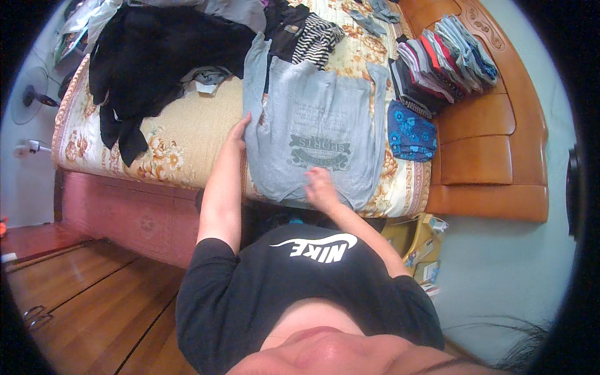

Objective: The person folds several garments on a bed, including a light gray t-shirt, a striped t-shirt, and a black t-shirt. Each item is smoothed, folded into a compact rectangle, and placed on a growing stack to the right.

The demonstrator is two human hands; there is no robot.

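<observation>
A grey long-sleeved shirt [323, 108] with a dark printed design lies spread at the bed's near edge, its neckline towards me. Its sleeves run along both sides of the body. My left hand [241, 131] touches the outer edge of the left-hand sleeve [255, 93]; whether the fingers grip the cloth is unclear. Over the shirt near the neckline is my right hand [321, 187], blurred, its fingers partly curled. Contact between that hand and the fabric cannot be made out.
Black garments [173, 51] cover the bed's left part, beside a striped garment [316, 40]. Folded clothes [440, 65] stand in a row against the wooden headboard [487, 159]. A blue floral folded cloth [411, 131] lies near the shirt. Grey socks [368, 22] rest farther back.
</observation>
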